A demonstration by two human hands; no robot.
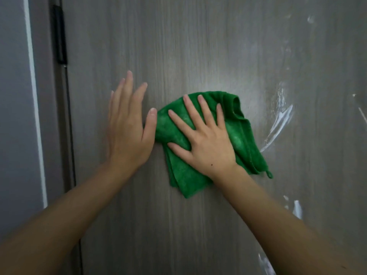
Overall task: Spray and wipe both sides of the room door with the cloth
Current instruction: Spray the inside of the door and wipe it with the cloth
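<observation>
The grey wood-grain door fills most of the view. A folded green cloth lies flat against it near the middle. My right hand presses on the cloth with fingers spread and straight. Just left of the cloth, my left hand rests flat on the bare door, fingers straight, its thumb close to the cloth's left edge. White foam streaks and wet smears mark the door's right part. No spray bottle is in view.
A black hinge sits on the door's left edge at the top. Left of it run the dark door frame and a grey wall with a white strip.
</observation>
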